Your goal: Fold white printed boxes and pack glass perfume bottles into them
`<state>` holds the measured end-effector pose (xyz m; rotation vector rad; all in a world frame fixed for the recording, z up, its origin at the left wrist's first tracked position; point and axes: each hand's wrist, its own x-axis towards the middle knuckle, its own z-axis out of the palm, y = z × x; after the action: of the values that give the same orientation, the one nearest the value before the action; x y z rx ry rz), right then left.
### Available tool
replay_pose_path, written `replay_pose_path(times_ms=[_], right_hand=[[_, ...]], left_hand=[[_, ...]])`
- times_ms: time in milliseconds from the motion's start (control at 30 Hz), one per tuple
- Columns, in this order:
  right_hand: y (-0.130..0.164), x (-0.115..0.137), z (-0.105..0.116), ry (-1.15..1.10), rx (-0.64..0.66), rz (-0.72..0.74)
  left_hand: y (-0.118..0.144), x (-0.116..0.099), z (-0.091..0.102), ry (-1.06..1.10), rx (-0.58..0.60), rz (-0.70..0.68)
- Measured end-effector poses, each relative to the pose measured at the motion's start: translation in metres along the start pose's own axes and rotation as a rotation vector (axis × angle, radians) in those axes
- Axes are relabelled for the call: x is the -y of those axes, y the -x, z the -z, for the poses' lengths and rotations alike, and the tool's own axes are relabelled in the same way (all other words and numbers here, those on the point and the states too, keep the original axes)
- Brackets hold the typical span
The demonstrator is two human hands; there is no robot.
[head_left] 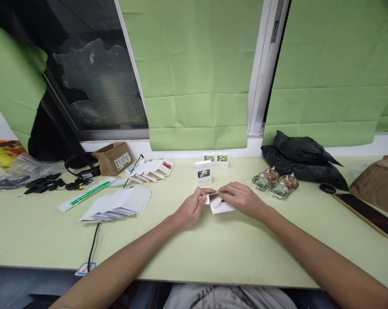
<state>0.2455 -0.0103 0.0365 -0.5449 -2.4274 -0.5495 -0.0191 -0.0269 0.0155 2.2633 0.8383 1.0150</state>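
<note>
Between my hands is a small white carton point(222, 207) with its near end open and a flap sticking out toward me. My left hand point(192, 208) pinches the carton's left side flap between thumb and fingers. The fingers of my right hand point(242, 198) are bent over its top and right side, gripping it. Just beyond, a closed white box point(203, 174) with a flower picture stands upright. Behind that, two similar boxes point(222, 161) with green pictures stand side by side near the wall. The inside of the held carton is mostly in shadow.
Flat white cartons point(119, 204) lie fanned out at left, with more flattened cartons point(151, 170) behind. Wrapped clear items point(275, 182), black bags point(301, 159) and a phone point(368, 212) are at right. A black cable point(93, 246) crosses the front edge. A brown box point(112, 158) stands back left.
</note>
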Motion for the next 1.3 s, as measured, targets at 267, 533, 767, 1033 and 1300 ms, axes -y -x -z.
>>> replay_pose_path(times_ms=[267, 533, 767, 1033, 1300], right_hand=[[0.001, -0.001, -0.005, -0.022, -0.043, -0.026], [0.001, 0.001, -0.004, -0.141, -0.047, -0.084], [-0.004, 0.004, 0.003, -0.227, -0.055, -0.101], [0.0, 0.003, -0.002, -0.256, -0.011, -0.157], [-0.001, 0.006, -0.007, -0.276, -0.04, -0.263]], left_hand=[[-0.005, 0.019, -0.003, -0.234, 0.062, 0.013], [-0.005, 0.026, -0.003, -0.331, 0.018, 0.004], [-0.005, 0.03, -0.002, -0.372, 0.008, -0.042], [-0.005, 0.036, -0.002, -0.479, -0.027, -0.024], [-0.005, 0.03, 0.0, -0.435, -0.022, 0.026]])
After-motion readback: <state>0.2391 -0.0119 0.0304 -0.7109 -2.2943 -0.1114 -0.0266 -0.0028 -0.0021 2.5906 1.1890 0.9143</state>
